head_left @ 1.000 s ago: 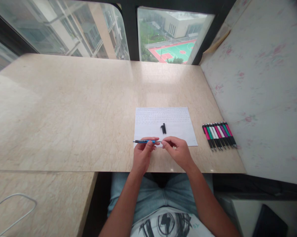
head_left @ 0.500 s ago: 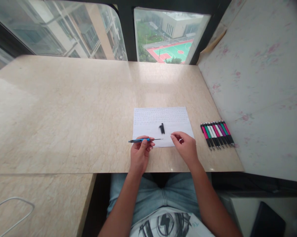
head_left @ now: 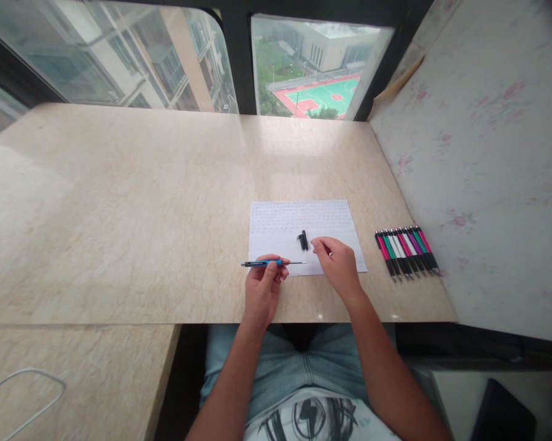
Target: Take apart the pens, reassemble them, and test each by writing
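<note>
Blue pen point(head_left: 257, 263) crosswise, refill point(head_left: 295, 263) pointing right, left hand point(head_left: 263, 288) gripping it, right hand point(head_left: 338, 263) curled, contents unclear

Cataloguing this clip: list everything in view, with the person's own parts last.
Counter: one, beige, across the middle.
Side surface: one, beige, lower left.
Cable: one, white, on the side surface.
Paper: one, white, on the counter.
Small parts: two, black, on the paper.
Pen row: about ten, multicoloured, right of the paper.
Held pen: one, blue-black, left hand.
Window panes: at least three, dark-framed, top.
Buildings: several, mostly pale, outside.
Sports court: one, green and red, outside.
Wall: one, white with pink flowers, right.
Unidentified object: one, dark, lower right.
Trousers: one pair, light blue, bottom centre.
Shirt: one, white, dark-printed, bottom.
Left hand: one, bare, around the held pen.
Right hand: one, bare, above the paper; grasp unclear.
</note>
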{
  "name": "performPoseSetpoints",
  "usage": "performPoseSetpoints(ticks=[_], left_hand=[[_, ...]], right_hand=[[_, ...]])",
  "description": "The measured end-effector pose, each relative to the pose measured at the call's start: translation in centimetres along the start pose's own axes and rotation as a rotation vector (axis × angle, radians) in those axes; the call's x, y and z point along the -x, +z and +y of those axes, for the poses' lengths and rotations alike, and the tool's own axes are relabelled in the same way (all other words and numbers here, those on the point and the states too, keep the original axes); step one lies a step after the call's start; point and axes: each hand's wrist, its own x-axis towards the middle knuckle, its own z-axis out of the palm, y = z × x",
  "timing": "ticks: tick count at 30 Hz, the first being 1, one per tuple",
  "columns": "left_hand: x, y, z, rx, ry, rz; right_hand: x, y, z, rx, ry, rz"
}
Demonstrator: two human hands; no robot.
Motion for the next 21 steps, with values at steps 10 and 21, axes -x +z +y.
performPoseSetpoints(ticks=[10,21], left_hand=[[0.1,-0.1,-0.4,-0.186,0.031,-0.011],[-0.3,-0.2,-0.3,0.032,0.012,0.059]], right_hand=[[3.2,-2.2,-1.9,-0.173,-0.162,-0.31],[3.9,-4.6,2.5,-0.008,0.035,-0.138]])
